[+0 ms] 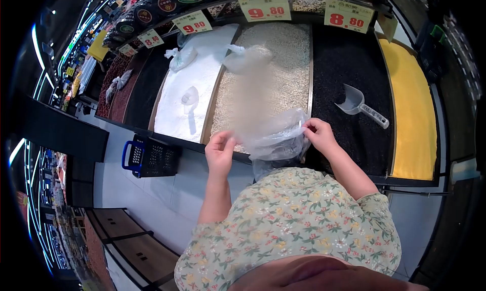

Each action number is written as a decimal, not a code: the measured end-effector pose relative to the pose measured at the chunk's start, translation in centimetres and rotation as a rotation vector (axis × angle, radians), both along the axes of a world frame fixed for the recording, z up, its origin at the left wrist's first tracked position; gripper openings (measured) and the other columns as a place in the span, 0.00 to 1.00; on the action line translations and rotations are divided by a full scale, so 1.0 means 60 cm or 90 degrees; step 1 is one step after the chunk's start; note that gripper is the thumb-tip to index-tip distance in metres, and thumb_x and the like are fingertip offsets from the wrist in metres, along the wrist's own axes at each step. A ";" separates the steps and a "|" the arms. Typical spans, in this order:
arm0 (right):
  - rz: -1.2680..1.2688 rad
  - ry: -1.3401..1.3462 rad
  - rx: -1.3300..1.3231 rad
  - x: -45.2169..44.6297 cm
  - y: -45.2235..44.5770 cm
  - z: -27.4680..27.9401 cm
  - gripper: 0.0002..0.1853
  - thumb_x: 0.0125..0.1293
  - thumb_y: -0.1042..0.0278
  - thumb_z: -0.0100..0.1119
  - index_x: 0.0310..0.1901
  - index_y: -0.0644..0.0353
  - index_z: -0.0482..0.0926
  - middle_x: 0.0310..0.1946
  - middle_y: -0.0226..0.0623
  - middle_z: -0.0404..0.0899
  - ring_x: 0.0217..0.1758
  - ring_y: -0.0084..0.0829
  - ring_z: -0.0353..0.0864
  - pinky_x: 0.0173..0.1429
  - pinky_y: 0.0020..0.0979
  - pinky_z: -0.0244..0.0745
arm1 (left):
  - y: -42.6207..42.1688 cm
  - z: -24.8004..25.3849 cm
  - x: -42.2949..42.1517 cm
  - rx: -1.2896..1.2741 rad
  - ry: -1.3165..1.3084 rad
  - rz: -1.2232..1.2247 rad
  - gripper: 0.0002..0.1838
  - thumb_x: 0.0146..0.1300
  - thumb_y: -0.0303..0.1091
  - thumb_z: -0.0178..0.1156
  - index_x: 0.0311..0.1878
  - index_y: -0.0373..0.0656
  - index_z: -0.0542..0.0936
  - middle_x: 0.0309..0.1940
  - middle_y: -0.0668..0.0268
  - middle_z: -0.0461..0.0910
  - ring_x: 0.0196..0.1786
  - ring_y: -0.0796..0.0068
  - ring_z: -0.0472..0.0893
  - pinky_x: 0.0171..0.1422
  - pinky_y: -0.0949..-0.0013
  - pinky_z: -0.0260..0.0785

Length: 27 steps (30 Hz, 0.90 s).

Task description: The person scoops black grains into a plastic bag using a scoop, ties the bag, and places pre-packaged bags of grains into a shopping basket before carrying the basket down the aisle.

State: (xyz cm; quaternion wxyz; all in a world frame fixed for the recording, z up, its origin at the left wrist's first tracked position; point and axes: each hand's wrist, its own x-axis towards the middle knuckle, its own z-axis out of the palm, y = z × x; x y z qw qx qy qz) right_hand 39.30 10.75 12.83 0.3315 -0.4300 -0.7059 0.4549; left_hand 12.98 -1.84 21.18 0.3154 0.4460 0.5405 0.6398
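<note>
Handling the clear plastic bag (281, 139) at twelve o'clock, we seem to be parting its mouth: our right hand (321, 135) is clamped on its edge; our left hand (219, 151) curls nearby, though blur hides whether it grips. Spreading it further calls for opposed pinches; the scoop (357, 102) lies at two o'clock.
</note>
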 end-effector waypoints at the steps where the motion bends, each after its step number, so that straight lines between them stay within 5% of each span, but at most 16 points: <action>1: -0.052 0.082 -0.016 -0.002 0.001 0.016 0.06 0.55 0.72 0.61 0.33 0.65 0.79 0.30 0.36 0.78 0.32 0.25 0.78 0.37 0.26 0.73 | 0.003 -0.004 -0.003 0.006 -0.010 -0.015 0.14 0.61 0.17 0.52 0.50 0.29 0.74 0.38 0.60 0.78 0.37 0.73 0.81 0.42 0.73 0.75; 3: -0.063 0.167 0.076 0.004 0.004 0.057 0.03 0.55 0.78 0.59 0.32 0.65 0.77 0.29 0.30 0.76 0.33 0.19 0.75 0.37 0.23 0.70 | 0.002 -0.024 -0.028 -0.039 -0.011 -0.038 0.23 0.58 0.18 0.57 0.59 0.32 0.69 0.45 0.59 0.75 0.41 0.75 0.79 0.43 0.75 0.74; 6: -0.017 0.330 0.043 0.007 0.001 0.113 0.02 0.52 0.81 0.57 0.30 0.66 0.77 0.30 0.33 0.76 0.39 0.24 0.75 0.44 0.24 0.68 | 0.004 -0.029 -0.035 -0.211 0.213 -0.010 0.44 0.47 0.25 0.70 0.68 0.38 0.59 0.56 0.53 0.69 0.52 0.73 0.76 0.50 0.73 0.71; 7: -0.012 0.327 0.042 0.005 -0.001 0.126 0.02 0.52 0.81 0.57 0.30 0.66 0.77 0.30 0.33 0.76 0.39 0.24 0.75 0.44 0.24 0.68 | 0.004 -0.045 -0.040 -0.211 0.209 -0.006 0.44 0.47 0.25 0.70 0.68 0.38 0.59 0.56 0.53 0.69 0.52 0.73 0.76 0.50 0.73 0.71; 9: 0.071 0.320 0.163 -0.001 -0.001 0.142 0.03 0.49 0.81 0.58 0.28 0.65 0.77 0.31 0.34 0.77 0.42 0.29 0.74 0.49 0.29 0.68 | 0.013 -0.084 -0.053 -0.184 0.461 -0.034 0.47 0.45 0.27 0.71 0.69 0.39 0.58 0.60 0.54 0.68 0.57 0.67 0.73 0.58 0.68 0.68; 11: 0.159 0.383 0.074 -0.015 -0.013 0.155 0.03 0.47 0.80 0.59 0.27 0.65 0.78 0.30 0.36 0.77 0.43 0.32 0.75 0.51 0.33 0.68 | 0.029 -0.105 -0.049 -0.211 0.334 -0.167 0.44 0.47 0.33 0.71 0.68 0.41 0.61 0.62 0.57 0.68 0.59 0.63 0.72 0.63 0.66 0.64; 13: 0.266 0.416 -0.035 -0.031 -0.032 0.178 0.03 0.48 0.80 0.59 0.27 0.66 0.78 0.30 0.37 0.78 0.41 0.32 0.77 0.49 0.32 0.69 | 0.044 -0.193 -0.057 -0.250 0.639 -0.306 0.36 0.49 0.48 0.67 0.61 0.43 0.69 0.63 0.55 0.67 0.61 0.58 0.69 0.64 0.62 0.63; 14: 0.332 0.382 -0.028 -0.034 -0.030 0.170 0.03 0.49 0.80 0.59 0.27 0.68 0.78 0.33 0.43 0.79 0.44 0.36 0.80 0.49 0.32 0.73 | 0.056 -0.190 -0.045 -0.254 0.636 -0.301 0.36 0.49 0.48 0.67 0.61 0.43 0.69 0.63 0.55 0.67 0.61 0.58 0.69 0.64 0.62 0.63; 16: 0.387 0.341 -0.011 -0.051 -0.040 0.186 0.02 0.49 0.80 0.59 0.27 0.68 0.78 0.31 0.43 0.79 0.43 0.36 0.80 0.49 0.33 0.73 | 0.095 -0.176 -0.015 -0.297 0.363 -0.474 0.27 0.56 0.51 0.59 0.54 0.44 0.75 0.51 0.58 0.77 0.54 0.56 0.76 0.58 0.61 0.67; 18: 0.404 0.322 -0.005 -0.056 -0.040 0.182 0.02 0.50 0.79 0.59 0.26 0.69 0.78 0.31 0.43 0.79 0.43 0.35 0.80 0.50 0.33 0.73 | 0.109 -0.201 0.015 -0.219 0.359 -0.404 0.21 0.59 0.46 0.56 0.50 0.43 0.77 0.46 0.57 0.79 0.49 0.58 0.78 0.54 0.62 0.69; 20: 0.355 0.341 0.050 -0.053 -0.024 0.155 0.11 0.51 0.79 0.61 0.39 0.65 0.78 0.39 0.41 0.79 0.44 0.32 0.78 0.48 0.32 0.72 | 0.139 -0.256 0.020 -0.138 0.358 -0.334 0.16 0.61 0.41 0.53 0.47 0.42 0.79 0.40 0.56 0.81 0.44 0.61 0.80 0.51 0.62 0.71; 22: 0.255 0.424 -0.029 -0.050 -0.027 0.146 0.18 0.52 0.78 0.62 0.47 0.64 0.74 0.44 0.42 0.77 0.47 0.32 0.77 0.50 0.33 0.71 | 0.173 -0.316 0.010 -0.050 0.681 -0.227 0.13 0.62 0.32 0.49 0.45 0.38 0.79 0.38 0.58 0.81 0.41 0.67 0.80 0.47 0.64 0.72; 23: 0.148 0.505 -0.108 -0.047 -0.027 0.139 0.25 0.52 0.77 0.62 0.55 0.63 0.70 0.50 0.42 0.75 0.51 0.31 0.75 0.52 0.33 0.71 | 0.175 -0.323 0.009 -0.048 0.679 -0.225 0.13 0.62 0.32 0.49 0.45 0.38 0.79 0.38 0.58 0.81 0.41 0.67 0.80 0.47 0.64 0.72; 24: 0.125 0.409 -0.080 -0.031 -0.010 0.109 0.41 0.51 0.68 0.67 0.66 0.61 0.58 0.59 0.46 0.67 0.60 0.35 0.70 0.59 0.37 0.68 | 0.169 -0.300 0.013 -0.079 0.329 -0.208 0.12 0.62 0.30 0.49 0.45 0.37 0.78 0.38 0.59 0.81 0.41 0.69 0.80 0.47 0.65 0.72; 25: 0.128 0.407 -0.080 -0.021 -0.005 0.089 0.41 0.51 0.68 0.67 0.66 0.61 0.58 0.59 0.46 0.67 0.60 0.35 0.70 0.59 0.37 0.68 | 0.165 -0.290 0.014 -0.105 -0.021 -0.180 0.12 0.62 0.27 0.49 0.45 0.36 0.78 0.37 0.60 0.80 0.41 0.71 0.80 0.46 0.66 0.72; 27: 0.086 0.163 -0.045 -0.003 -0.008 0.053 0.48 0.46 0.58 0.71 0.68 0.61 0.56 0.63 0.49 0.64 0.66 0.41 0.65 0.66 0.41 0.61 | 0.163 -0.279 0.018 -0.067 -0.139 -0.202 0.12 0.63 0.28 0.50 0.47 0.38 0.77 0.39 0.63 0.79 0.42 0.69 0.80 0.47 0.67 0.73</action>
